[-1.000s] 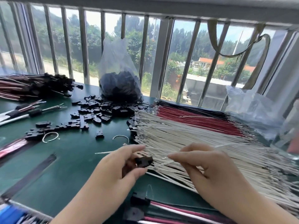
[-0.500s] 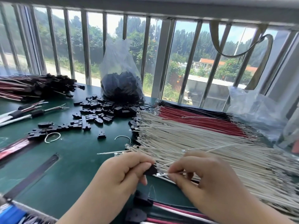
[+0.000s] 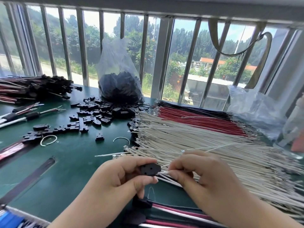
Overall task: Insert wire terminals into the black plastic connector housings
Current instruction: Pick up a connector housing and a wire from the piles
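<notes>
My left hand (image 3: pixel 125 176) pinches a black plastic connector housing (image 3: pixel 150 169) between thumb and fingers, its holed face turned up. My right hand (image 3: pixel 200 175) pinches a white wire (image 3: pixel 164 172) near its metal terminal, and the terminal's tip meets the housing's right side. Both hands hover over the green table (image 3: pixel 69 162), at the near edge of a big spread of white wires (image 3: pixel 205 145). Red wires (image 3: pixel 197 119) and black wires (image 3: pixel 189 106) lie beyond them.
Loose black housings (image 3: pixel 98 112) litter the table's middle, before a clear bag (image 3: pixel 118 83) full of them. Finished harnesses (image 3: pixel 32 88) are piled at far left, more lie at the near edge (image 3: pixel 172 213). Crumpled plastic (image 3: pixel 253 109) sits at right. Window bars close the back.
The hands came together: the right hand brought the white wire's terminal to the housing, and the left hand turned the housing so its holed face shows.
</notes>
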`<state>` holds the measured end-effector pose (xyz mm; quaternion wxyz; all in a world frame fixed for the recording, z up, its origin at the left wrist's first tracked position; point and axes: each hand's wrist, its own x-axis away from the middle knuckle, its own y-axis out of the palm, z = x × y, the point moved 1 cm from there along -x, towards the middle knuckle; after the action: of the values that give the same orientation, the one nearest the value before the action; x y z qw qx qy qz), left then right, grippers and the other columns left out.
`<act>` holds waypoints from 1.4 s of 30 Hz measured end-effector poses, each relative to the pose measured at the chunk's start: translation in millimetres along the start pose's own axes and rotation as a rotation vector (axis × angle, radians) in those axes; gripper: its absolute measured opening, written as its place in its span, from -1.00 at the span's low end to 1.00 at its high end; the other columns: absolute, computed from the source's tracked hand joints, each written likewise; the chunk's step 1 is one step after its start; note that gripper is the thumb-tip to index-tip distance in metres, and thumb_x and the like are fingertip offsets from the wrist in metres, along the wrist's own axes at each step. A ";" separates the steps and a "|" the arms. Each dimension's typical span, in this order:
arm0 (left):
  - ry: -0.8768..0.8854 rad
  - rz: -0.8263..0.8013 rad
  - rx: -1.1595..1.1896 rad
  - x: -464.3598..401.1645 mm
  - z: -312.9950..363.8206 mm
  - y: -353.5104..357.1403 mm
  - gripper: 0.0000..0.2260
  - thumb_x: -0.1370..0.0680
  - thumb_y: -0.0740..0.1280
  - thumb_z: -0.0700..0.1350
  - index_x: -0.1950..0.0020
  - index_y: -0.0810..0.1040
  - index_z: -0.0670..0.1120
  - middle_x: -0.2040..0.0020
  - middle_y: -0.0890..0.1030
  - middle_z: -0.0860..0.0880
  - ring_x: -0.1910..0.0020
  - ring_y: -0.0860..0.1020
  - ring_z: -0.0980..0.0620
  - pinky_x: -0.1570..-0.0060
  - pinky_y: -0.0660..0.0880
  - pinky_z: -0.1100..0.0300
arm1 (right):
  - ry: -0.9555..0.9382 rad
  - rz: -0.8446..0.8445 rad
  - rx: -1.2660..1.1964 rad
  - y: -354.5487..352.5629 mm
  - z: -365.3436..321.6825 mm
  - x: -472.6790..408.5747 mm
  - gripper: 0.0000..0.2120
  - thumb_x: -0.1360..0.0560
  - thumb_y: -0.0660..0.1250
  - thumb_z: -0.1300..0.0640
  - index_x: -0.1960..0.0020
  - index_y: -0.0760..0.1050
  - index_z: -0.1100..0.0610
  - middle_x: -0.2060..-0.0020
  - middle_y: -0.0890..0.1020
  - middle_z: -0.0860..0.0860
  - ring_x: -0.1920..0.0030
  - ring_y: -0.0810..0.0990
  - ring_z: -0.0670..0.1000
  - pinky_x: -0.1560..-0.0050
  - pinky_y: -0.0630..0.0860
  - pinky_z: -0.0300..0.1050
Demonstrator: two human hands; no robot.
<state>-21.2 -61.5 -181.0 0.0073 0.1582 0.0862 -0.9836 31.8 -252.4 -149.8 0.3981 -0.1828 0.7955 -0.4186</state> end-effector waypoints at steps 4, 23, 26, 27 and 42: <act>-0.014 -0.059 0.049 1.3 -1.5 -2.4 -0.67 -0.26 0.38 0.09 -0.01 0.63 0.23 0.24 0.70 -0.08 0.43 0.57 0.10 0.26 0.51 0.33 | -0.028 -0.026 -0.010 -3.1 1.8 0.7 -0.90 -0.45 0.24 -0.16 0.08 0.47 -0.19 0.25 0.53 -0.36 0.22 0.52 -0.22 0.26 0.48 -0.18; -0.017 -0.116 0.012 3.3 -2.1 -6.8 -0.72 -0.28 0.36 0.15 0.02 0.64 0.24 0.24 0.70 -0.03 0.37 0.59 0.14 0.22 0.50 0.35 | -0.116 0.083 -0.045 -6.0 -1.8 2.5 -0.93 -0.41 0.32 -0.09 0.14 0.53 -0.13 0.29 0.56 -0.27 0.29 0.54 -0.18 0.31 0.50 -0.21; -0.019 -0.146 0.024 3.5 -3.3 -7.7 -0.68 -0.28 0.41 0.17 -0.02 0.63 0.22 0.24 0.70 -0.05 0.35 0.60 0.13 0.20 0.51 0.33 | -0.125 0.095 -0.048 -5.9 -3.4 2.8 -0.94 -0.41 0.33 -0.07 0.15 0.54 -0.12 0.29 0.57 -0.26 0.26 0.56 -0.19 0.30 0.52 -0.16; -0.019 -0.162 0.040 3.7 -3.4 -8.4 -0.64 -0.27 0.44 0.22 -0.03 0.63 0.20 0.24 0.70 -0.07 0.34 0.60 0.12 0.19 0.51 0.31 | -0.133 0.101 -0.029 -6.5 -4.1 2.8 -0.94 -0.41 0.33 -0.07 0.15 0.55 -0.11 0.29 0.58 -0.26 0.26 0.56 -0.19 0.30 0.52 -0.14; -0.083 -0.184 0.049 2.1 -1.8 -4.3 -0.68 -0.26 0.47 0.05 -0.01 0.65 0.18 0.19 0.71 -0.06 0.27 0.63 0.11 0.18 0.54 0.29 | -0.174 0.105 0.079 3.5 -13.4 4.9 -0.87 -0.41 0.33 -0.09 0.23 0.51 -0.05 0.35 0.53 -0.15 0.35 0.47 -0.18 0.37 0.45 -0.26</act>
<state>-22.8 -56.9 -182.6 -0.0834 0.1087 0.0761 -0.9876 18.4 -246.4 -150.6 0.4936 -0.1608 0.7495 -0.4108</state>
